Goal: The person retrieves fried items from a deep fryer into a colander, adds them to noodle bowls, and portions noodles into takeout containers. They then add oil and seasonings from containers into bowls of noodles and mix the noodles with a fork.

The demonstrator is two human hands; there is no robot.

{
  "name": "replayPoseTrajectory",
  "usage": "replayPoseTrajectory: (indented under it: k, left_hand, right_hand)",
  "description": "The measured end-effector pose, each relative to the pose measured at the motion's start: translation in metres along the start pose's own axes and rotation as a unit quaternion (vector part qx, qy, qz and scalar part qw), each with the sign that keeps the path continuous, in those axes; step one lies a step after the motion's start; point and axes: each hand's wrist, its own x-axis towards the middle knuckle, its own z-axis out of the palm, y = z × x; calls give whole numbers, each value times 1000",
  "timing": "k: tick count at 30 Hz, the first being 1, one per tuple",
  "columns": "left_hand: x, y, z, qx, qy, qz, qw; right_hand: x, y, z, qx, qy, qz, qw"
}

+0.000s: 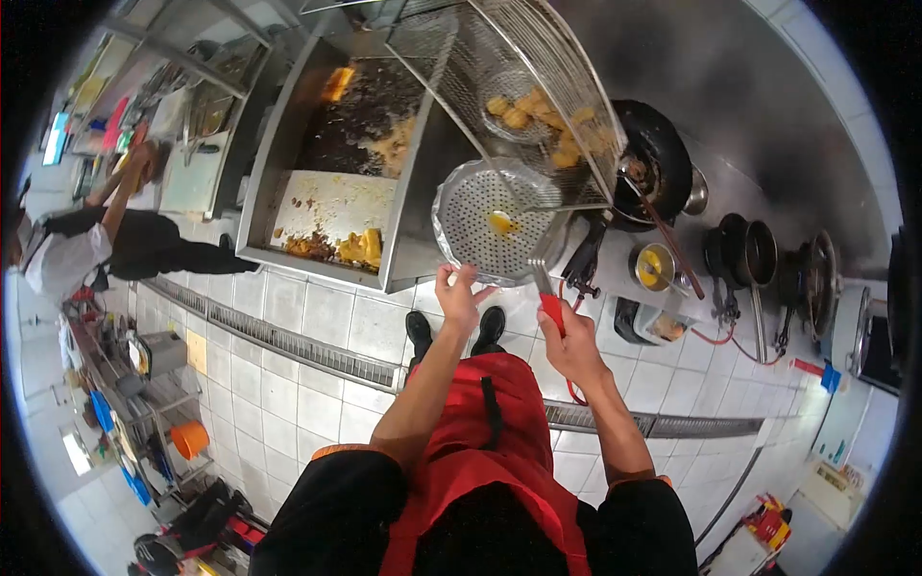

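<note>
My left hand [463,294] is at the near rim of a round perforated metal colander [471,226], with its fingers around the edge. A small yellow piece [501,223] lies in the colander. In my right hand [571,338] is a red-handled metal tool [549,300], its metal end close to the colander's right rim. Beyond the colander, a wire mesh basket [461,58] leans over several golden fried pieces [543,110].
To the left stands a fryer tank [336,228] with dark oil and fried bits. A black wok [663,163], a small bowl of yellow liquid [654,267] and pans [759,252] are at the right. Another person [96,240] works at the far left. An orange bucket [189,439] sits lower left.
</note>
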Motion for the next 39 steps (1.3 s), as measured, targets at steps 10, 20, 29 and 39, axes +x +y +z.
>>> replayPoseTrajectory:
  k: [10, 20, 29, 39]
  left_hand:
    - [-65, 97, 75, -15, -100, 62, 993]
    - [-68, 136, 70, -24, -156, 34, 987]
    - [-62, 193, 23, -33, -162, 38, 986]
    - [-56, 266, -120, 12, -44, 125, 991]
  right_hand:
    - [-3, -22, -46, -169, 10, -93, 981]
    - [3, -53, -56, -291, 34, -162, 942]
    - [22, -133, -28, -266, 42, -147, 952]
    - [33, -268, 41, 318, -41, 108, 941]
